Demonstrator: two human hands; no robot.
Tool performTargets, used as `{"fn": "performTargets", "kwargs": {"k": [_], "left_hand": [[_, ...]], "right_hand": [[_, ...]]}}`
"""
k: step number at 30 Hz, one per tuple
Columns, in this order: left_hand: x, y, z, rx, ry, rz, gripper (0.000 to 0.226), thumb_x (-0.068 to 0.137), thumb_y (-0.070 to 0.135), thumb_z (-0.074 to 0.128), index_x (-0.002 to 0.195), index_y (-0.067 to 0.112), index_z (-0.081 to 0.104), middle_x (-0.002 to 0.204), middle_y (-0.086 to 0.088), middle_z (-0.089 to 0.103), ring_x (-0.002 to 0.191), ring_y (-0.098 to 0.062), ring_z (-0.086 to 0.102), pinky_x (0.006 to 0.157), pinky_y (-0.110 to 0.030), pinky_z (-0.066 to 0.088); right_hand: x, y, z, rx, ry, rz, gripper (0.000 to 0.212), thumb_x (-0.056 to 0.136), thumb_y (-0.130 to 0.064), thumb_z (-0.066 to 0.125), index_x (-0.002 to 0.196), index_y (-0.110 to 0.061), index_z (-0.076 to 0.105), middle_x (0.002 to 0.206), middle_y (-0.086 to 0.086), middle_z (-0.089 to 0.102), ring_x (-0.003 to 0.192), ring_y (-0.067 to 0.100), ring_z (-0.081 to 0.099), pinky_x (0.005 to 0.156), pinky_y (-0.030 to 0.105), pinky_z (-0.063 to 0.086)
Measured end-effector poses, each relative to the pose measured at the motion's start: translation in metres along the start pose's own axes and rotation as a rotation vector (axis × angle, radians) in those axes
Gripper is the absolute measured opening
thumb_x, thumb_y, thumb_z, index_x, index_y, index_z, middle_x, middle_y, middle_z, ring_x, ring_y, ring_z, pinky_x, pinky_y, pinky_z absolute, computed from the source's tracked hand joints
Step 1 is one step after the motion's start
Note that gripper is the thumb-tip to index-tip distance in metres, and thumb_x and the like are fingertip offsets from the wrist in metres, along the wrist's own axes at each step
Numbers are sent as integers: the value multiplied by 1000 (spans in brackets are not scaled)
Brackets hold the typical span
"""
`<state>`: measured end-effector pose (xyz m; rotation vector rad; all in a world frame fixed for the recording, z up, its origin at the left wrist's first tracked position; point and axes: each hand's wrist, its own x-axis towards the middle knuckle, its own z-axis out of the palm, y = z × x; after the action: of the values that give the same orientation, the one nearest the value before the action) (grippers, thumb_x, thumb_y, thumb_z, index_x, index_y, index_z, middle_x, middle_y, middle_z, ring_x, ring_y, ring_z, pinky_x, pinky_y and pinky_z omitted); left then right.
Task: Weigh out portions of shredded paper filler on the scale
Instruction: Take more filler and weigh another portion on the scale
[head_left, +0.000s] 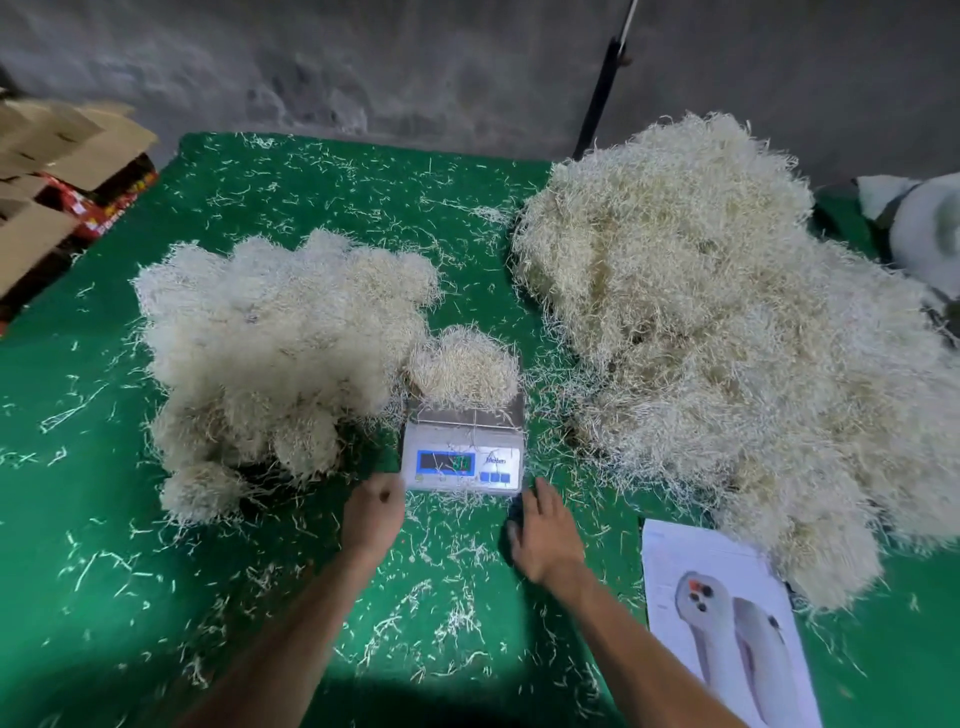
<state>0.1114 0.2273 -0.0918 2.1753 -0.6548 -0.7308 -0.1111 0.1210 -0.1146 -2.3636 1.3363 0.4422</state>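
Both forearms reach in from the near edge over the green table cover (260, 171), converging toward the digital scale (462, 457) at centre. Left hand (375, 512) sits just beside the scale's near left corner, back up, fingers curled under loosely, nothing visibly held; contact with the scale's casing cannot be told. Right hand (545, 530) lies flat on the cover just near of the scale's near right corner, fingers relaxed and spread a little, pointing far, gripping nothing. On the scale's metal platform rests a small rounded portion of shredded paper filler (462, 371), just beyond both hands and between them. Lit display faces the near side, digits too blurred to read. Left of the scale, touching the portion's edge, spreads a cluster of weighed-looking clumps (270, 338). Right of it, well larger, rises the bulk heap of filler (717, 332). Loose strands scattered all over the cover. Near right, a printed sheet (727, 623) lies partly under the heap's near edge. Far left, cardboard boxes (57, 171).
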Motion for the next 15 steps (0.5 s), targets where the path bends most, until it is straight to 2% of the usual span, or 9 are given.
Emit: {"fn": "performTargets", "kwargs": {"k": [1, 2, 3, 4, 5, 7, 10, 15], "left_hand": [[-12, -10, 5, 98, -28, 57, 19, 103, 24, 52, 93, 22, 68, 89, 6, 67, 83, -27, 70, 66, -28, 51], [-22, -21, 11, 244, -61, 111, 17, 103, 24, 52, 112, 29, 66, 115, 6, 66, 110, -27, 67, 85, -29, 53], [-32, -33, 18, 409, -102, 144, 34, 104, 29, 49, 138, 30, 53, 147, 5, 48, 140, -25, 46, 111, -33, 39], [-41, -47, 24, 561, -146, 166, 52, 106, 37, 43, 155, 30, 29, 166, 3, 18, 155, -24, 16, 122, -39, 15], [-48, -57, 28, 666, -163, 191, 62, 107, 43, 35, 160, 28, 8, 168, 1, -7, 156, -22, -5, 124, -41, -1], [-62, -68, 34, 752, -185, 209, 67, 107, 49, 21, 158, 25, -14, 164, -3, -26, 151, -23, -23, 122, -43, -13], [-72, -78, 36, 804, -233, 212, 68, 106, 52, 13, 156, 23, -21, 161, -4, -34, 148, -24, -30, 119, -44, -18], [-77, -82, 32, 847, -274, 210, 68, 105, 54, 10, 154, 24, -26, 159, -3, -38, 148, -23, -32, 123, -46, -14]], "right_hand": [[-7, -1, 10, -34, -20, -10, 70, 108, -47, 22, 162, -12, -5, 168, 12, -16, 156, 31, -13, 128, 48, 3], [-13, -2, 18, -61, -28, -18, 71, 107, -49, 17, 160, -12, -14, 165, 12, -24, 153, 31, -20, 127, 48, -1], [-19, -4, 27, -91, -29, -24, 72, 107, -51, 12, 158, -12, -20, 163, 13, -29, 151, 31, -25, 127, 49, -3], [-26, -4, 35, -120, -26, -25, 71, 106, -52, 8, 156, -12, -23, 161, 13, -33, 149, 33, -29, 127, 49, -4], [-33, -5, 42, -139, -20, -20, 70, 106, -52, 4, 155, -13, -25, 159, 14, -36, 148, 33, -31, 127, 50, -4], [-43, -4, 53, -144, -4, -2, 68, 104, -52, -4, 154, -14, -28, 158, 14, -38, 147, 34, -34, 127, 51, -4], [-49, -6, 61, -135, 4, 14, 68, 102, -52, -9, 153, -13, -31, 157, 15, -40, 146, 35, -35, 127, 51, -6], [-50, -8, 56, -147, -19, 17, 68, 104, -52, -4, 153, -13, -31, 157, 15, -40, 145, 34, -35, 127, 51, -5]]}}
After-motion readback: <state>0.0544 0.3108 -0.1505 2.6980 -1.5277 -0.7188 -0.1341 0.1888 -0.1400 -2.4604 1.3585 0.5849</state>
